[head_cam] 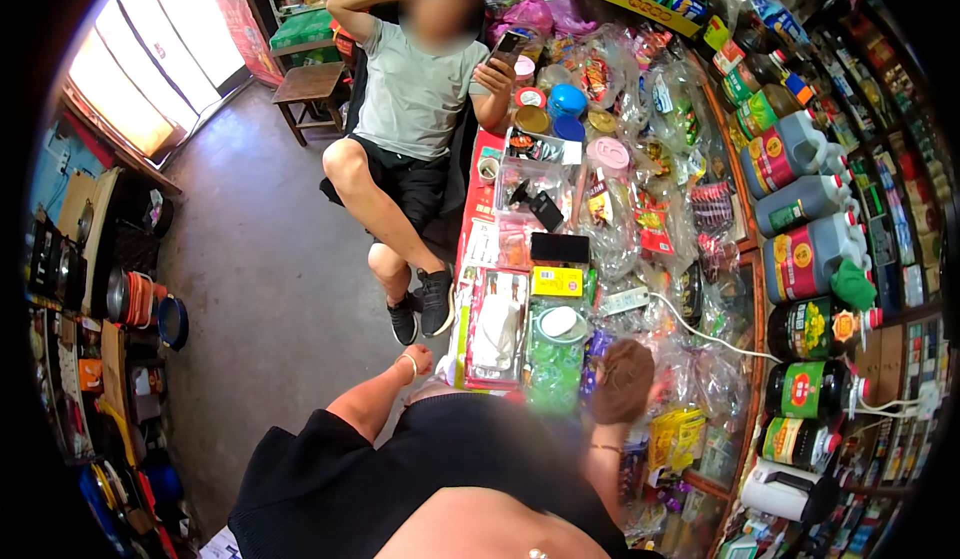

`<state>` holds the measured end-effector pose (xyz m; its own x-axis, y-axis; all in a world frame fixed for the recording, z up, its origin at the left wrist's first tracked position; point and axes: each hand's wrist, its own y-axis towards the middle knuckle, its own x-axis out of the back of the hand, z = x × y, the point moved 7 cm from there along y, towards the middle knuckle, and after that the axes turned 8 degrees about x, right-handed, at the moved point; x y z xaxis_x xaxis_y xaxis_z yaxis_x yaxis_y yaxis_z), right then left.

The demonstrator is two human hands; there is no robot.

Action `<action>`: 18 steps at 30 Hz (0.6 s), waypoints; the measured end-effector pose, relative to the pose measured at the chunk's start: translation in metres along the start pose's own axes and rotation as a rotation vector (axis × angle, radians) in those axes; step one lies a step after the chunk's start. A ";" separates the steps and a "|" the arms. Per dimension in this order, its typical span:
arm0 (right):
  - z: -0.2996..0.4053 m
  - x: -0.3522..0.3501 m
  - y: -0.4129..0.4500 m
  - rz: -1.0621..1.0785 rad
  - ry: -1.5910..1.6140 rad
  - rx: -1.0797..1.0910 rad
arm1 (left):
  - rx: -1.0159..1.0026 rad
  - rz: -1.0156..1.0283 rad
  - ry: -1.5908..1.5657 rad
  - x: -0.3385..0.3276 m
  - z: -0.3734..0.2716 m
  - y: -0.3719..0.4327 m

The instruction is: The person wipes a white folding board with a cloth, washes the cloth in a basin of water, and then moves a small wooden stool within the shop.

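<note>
My right hand holds a brown cloth over the near part of the goods-covered counter; the hand is partly hidden and blurred. Bent inwards with a bracelet at its wrist, my left hand hangs by the counter's left edge, and whether its fingers are closed cannot be told. Beside the cloth are a green plastic container with a white round object on top and a clear-fronted red package. Farther along lie a yellow box, a black phone and a white power strip.
A person sits left of the counter, legs crossed, holding a smartphone. Behind them stands a wooden stool. Large jugs, dark sauce bottles and a white electric kettle line the right side. Shelves with pans stand left.
</note>
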<state>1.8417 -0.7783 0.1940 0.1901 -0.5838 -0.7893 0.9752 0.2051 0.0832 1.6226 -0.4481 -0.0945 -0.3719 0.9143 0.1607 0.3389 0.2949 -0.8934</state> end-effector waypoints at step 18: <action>-0.044 0.016 -0.041 -0.220 0.245 -0.244 | 0.076 -0.003 0.120 0.046 0.033 -0.009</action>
<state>1.7996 -0.7618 0.1512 -0.0809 -0.4361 -0.8963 0.9286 0.2938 -0.2268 1.5742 -0.4182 -0.0927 -0.2649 0.9415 0.2083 0.2701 0.2798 -0.9213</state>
